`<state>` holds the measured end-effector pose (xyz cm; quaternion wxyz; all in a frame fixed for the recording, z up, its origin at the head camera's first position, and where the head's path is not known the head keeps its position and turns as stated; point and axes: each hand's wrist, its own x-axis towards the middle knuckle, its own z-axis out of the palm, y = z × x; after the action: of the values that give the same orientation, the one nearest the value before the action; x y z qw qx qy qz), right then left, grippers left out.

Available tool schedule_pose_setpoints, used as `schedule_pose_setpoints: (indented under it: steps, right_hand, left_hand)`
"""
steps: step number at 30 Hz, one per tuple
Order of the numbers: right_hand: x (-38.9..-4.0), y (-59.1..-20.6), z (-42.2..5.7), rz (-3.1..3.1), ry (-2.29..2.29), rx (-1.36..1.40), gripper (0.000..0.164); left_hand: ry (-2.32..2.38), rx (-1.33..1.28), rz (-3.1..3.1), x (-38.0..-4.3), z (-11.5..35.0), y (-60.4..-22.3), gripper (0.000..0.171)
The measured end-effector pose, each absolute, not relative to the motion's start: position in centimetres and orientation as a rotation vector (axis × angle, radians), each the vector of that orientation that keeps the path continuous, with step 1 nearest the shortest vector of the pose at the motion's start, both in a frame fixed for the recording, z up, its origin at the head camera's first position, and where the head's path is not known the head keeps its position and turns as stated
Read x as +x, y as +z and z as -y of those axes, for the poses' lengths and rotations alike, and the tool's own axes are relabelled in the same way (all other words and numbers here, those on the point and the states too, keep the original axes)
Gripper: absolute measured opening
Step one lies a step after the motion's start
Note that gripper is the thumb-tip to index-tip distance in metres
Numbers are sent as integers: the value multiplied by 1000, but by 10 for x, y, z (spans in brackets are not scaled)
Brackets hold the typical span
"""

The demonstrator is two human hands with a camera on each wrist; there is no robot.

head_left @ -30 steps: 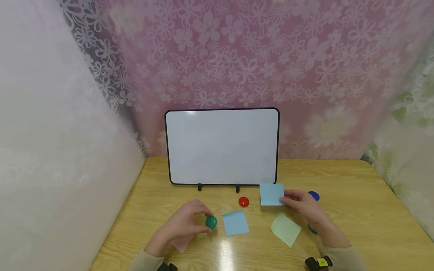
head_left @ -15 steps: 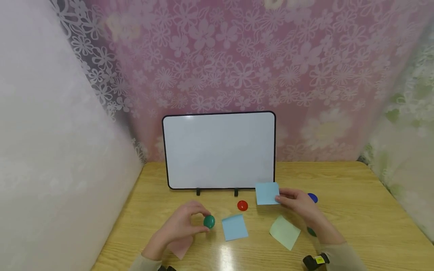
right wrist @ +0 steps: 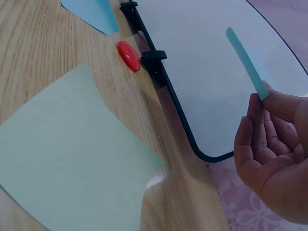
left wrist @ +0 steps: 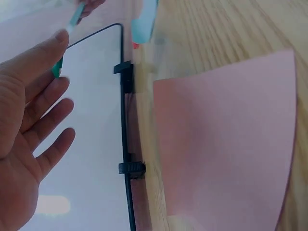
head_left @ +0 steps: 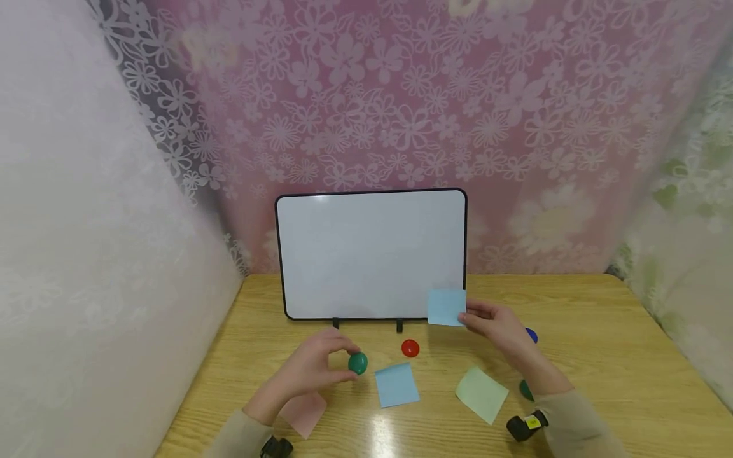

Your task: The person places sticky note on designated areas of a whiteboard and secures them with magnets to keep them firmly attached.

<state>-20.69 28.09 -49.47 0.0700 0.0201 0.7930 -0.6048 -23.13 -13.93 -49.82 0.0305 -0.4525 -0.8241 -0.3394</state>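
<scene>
My left hand (head_left: 312, 366) pinches a round green magnet (head_left: 357, 363) between thumb and index finger, above the table left of centre. In the left wrist view the magnet's green edge (left wrist: 57, 68) shows between the fingers, the other fingers spread. My right hand (head_left: 497, 324) grips a blue sticky note (head_left: 446, 306) by its right edge with thumb and fingers. In the head view this note overlaps the lower right corner of the whiteboard (head_left: 372, 254). Seen edge-on in the right wrist view, the held note (right wrist: 246, 62) stands out from the fingertips in front of the board.
On the table lie a red magnet (head_left: 410, 348), a second blue note (head_left: 397, 385), a pale green note (head_left: 482, 394) and a pink note (head_left: 305, 413). A blue magnet (head_left: 532, 334) and another green magnet (head_left: 526, 390) are partly behind the right arm. Black feet (head_left: 399, 326) support the board.
My right hand has raised the blue note and brought it left, over the board's lower right corner. My left hand has moved slightly up with the green magnet.
</scene>
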Motion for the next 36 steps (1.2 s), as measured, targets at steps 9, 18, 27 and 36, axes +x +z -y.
schedule_pose_setpoints:
  steps: [9,18,27,36]
  right_hand:
    - [-220,-484,-275,-2475,-1794,97,76]
    - [-241,-471,-276,-2545,-1791,52,71]
    - [-245,-472,-277,-2675,-1689,17,65]
    - [-262,-467,-271,-2702,-1754,67,60]
  left_hand:
    - [-826,-1227,2577,-241,131,-493,38]
    - [-843,-1077,2634,-250,116,-479,39]
    - [-921,-1040,2660,-258,99,-481,39]
    - [-840,-1001,2635,-283,81,-474,37]
